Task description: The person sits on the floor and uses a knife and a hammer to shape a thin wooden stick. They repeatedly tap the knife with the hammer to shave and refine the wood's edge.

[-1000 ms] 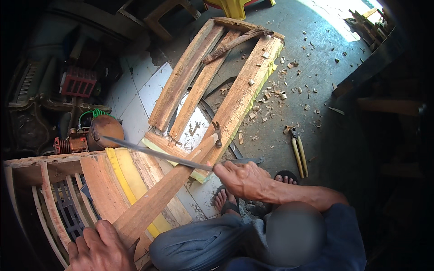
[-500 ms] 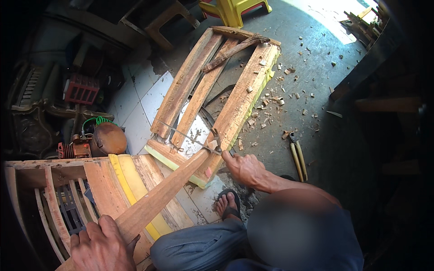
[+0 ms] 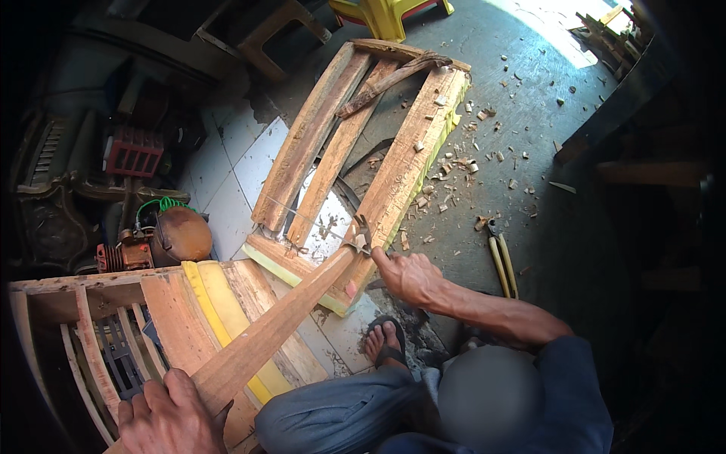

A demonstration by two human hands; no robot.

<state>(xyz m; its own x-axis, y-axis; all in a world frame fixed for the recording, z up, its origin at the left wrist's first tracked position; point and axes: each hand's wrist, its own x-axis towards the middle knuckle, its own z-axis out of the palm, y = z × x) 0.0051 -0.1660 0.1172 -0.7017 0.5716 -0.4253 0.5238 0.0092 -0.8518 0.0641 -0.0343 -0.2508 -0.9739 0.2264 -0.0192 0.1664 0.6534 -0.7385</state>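
Observation:
A long wooden plank (image 3: 265, 331) slants across the middle, its far end resting on a wooden frame (image 3: 408, 166). My left hand (image 3: 170, 416) is wrapped around the plank's near end at the lower left. My right hand (image 3: 412, 278) is closed by the plank's far end, gripping what looks like a handsaw; its handle is mostly hidden in the fingers. The thin saw blade (image 3: 302, 217) runs from that hand to the left, across the plank's end, seen nearly edge-on. Beside the plank's end is a small dark metal piece (image 3: 361, 225), too small to make out fully.
A second wooden frame with yellow foam (image 3: 198, 303) stands at the lower left. Pincers (image 3: 502, 265) with pale handles lie on the floor at right, among wood shavings (image 3: 454, 166). A rusty round tank (image 3: 181, 236), a red crate (image 3: 134, 151) and a yellow stool (image 3: 386, 19) stand farther off.
My right hand has shifted slightly, and its forearm now shows more fully, reaching to the right. The saw blade looks fainter. My left hand and the plank have barely moved.

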